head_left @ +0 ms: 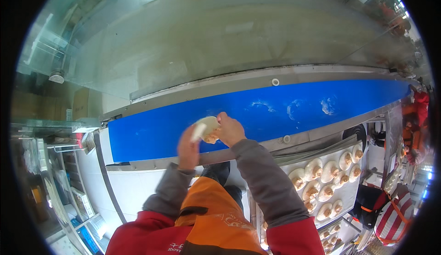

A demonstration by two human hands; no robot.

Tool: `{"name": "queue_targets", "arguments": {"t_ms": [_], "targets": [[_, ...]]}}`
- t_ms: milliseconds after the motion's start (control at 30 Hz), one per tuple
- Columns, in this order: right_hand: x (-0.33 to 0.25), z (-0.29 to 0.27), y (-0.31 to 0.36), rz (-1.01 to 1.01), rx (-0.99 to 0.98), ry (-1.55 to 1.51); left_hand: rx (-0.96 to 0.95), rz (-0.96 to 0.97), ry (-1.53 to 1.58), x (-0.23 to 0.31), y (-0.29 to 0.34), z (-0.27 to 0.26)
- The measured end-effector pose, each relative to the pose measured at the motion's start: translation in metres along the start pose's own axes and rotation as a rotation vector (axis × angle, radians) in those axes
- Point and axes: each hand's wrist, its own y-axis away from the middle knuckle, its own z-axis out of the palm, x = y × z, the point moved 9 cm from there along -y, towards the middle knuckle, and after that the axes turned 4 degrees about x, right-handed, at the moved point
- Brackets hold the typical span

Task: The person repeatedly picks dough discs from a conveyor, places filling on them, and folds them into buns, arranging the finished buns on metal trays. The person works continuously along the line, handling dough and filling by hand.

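Over the blue conveyor belt [161,126], near its front edge, I hold a round, pale dough wrapper [210,123] with a lump of orange-pink filling [212,137] on it. My right hand [231,130] is closed, pinching the wrapper's right edge with thumb and fingers. On the other side my left hand [187,148], smeared by motion, grips a raised white edge of the wrapper. White smudges, like flour, mark the belt to the right of my hands.
At my right, a tray [288,168] carries several filled dough rounds [330,171] in rows, with more rounds lower down. A metal rail [308,138] edges the belt. Behind it rises a glass-like panel [220,34]. Other people in red and orange [415,138] are at the far right.
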Motion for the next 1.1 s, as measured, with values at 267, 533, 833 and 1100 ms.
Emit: {"name": "queue_targets", "arguments": {"t_ms": [267,533,833,1100], "targets": [[-0.071,0.077,0.014,-0.025,-0.328,-0.314,0.0,0.075,-0.03,-0.018,0.013,-0.033],[-0.013,-0.063,0.16,0.177,-0.315,-1.021,-0.54,-0.668,0.882,0.061,0.044,0.006],[0.205,-0.285,0.453,0.532,0.502,-0.712,-1.215,-1.055,1.2,0.259,0.12,0.163],[0.355,-0.332,0.478,0.598,0.271,-0.479,-1.518,-0.818,1.037,0.358,0.188,0.216]]}}
